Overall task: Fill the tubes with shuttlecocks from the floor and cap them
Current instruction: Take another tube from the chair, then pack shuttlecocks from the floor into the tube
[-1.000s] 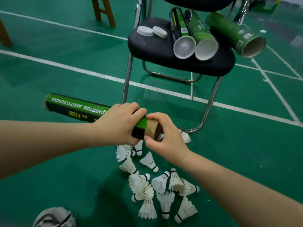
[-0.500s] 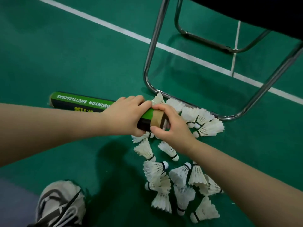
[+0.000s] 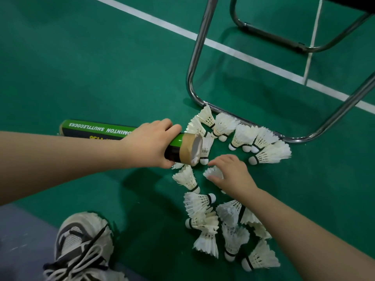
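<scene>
**Far left.** The shuttlecock tube (image 3: 95, 130), green and black with printed lettering, is held nearly level just above the floor (image 3: 101, 67), its far end pointing left. Below it a laced sneaker (image 3: 81, 246) is planted on the floor, so I judge the person to be crouching over the work.

**Centre left.** The left hand (image 3: 150, 145) is wrapped round the tube close to its near end, fingers over the top and thumb beneath. I judge that a grip this near the mouth (image 3: 196, 148) steadies it as a loading target. The mouth is banded with brown tape (image 3: 185, 148), faces right toward the pile and carries no cap. White shows inside, but I cannot tell how full the tube is.

**Centre.** The right hand (image 3: 233, 175) is low over one shuttlecock (image 3: 213, 172) lying just right of the mouth. Its fingers and thumb curve either side of the feather skirt, and I cannot tell whether they have closed on it. The two hands are near each other but apart.

**Right.** Loose shuttlecocks (image 3: 205, 220) lie clustered on the floor beneath the right forearm. A further row (image 3: 243, 136) rests against the chrome chair frame (image 3: 194, 67). A white court line (image 3: 223, 47) runs behind.

**Assessment.** Many shuttlecocks are on the floor, so filling is in hand and capping is not yet due. Feather skirts crush easily, so the pick calls for a light pinch and a straight feed into the mouth.
</scene>
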Tool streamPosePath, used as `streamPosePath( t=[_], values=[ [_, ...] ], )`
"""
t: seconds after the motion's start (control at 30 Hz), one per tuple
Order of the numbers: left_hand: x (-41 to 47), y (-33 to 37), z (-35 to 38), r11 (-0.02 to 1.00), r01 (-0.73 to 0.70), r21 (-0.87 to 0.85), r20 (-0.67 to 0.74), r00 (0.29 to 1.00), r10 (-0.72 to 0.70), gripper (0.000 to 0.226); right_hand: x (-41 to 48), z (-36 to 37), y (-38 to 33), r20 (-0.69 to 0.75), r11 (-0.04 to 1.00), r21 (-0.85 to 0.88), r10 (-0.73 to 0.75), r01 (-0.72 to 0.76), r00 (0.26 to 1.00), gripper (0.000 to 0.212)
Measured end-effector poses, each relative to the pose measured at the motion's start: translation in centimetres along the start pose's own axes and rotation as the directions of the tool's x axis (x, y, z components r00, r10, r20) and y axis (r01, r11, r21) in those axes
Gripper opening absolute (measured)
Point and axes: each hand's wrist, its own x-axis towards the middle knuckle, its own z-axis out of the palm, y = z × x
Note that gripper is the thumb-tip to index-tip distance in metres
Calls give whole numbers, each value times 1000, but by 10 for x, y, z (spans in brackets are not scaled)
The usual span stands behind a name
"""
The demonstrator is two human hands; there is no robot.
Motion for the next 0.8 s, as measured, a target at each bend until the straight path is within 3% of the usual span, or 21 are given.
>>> streamPosePath(
  t=[0.17, 0.27, 0.33, 0.4, 0.47, 0.53, 0.63, 0.8],
  values=[
    [-1, 2, 2, 1000, 13, -19, 1, 1000, -13, 63, 3, 21, 2, 15, 975, -222, 16, -12, 1000, 39],
    [-2, 1, 2, 999, 19, -27, -17, 1000, -19, 64, 6, 26, 4, -32, 979, -196, 51, -56, 998, 29],
    [-2, 0, 4, 999, 22, -27, -23, 999, -23, 64, 8, 23, 4, -88, 990, -81, 107, -114, 990, 23],
    [-1, -2, 6, 999, 41, -27, -16, 999, -42, 65, 9, 13, 2, -184, 968, 156, 226, -198, 957, 16],
    [0, -4, 7, 996, 77, -44, -12, 997, -77, 65, 6, -3, -2, -249, 831, 513, 385, -216, 889, 21],
    [1, -5, 8, 991, 115, -70, -11, 993, -116, 63, 1, -21, -15, -288, 616, 781, 496, -98, 819, 26],
    [1, -4, 9, 985, 145, -91, 11, 989, -144, 60, -4, -42, -44, -374, 502, 860, 490, 96, 788, 28],
    [-2, 5, 10, 982, 148, -120, 40, 989, -144, 57, -3, -44, -78, -400, 528, 834, 381, 159, 834, 23]
  ],
)
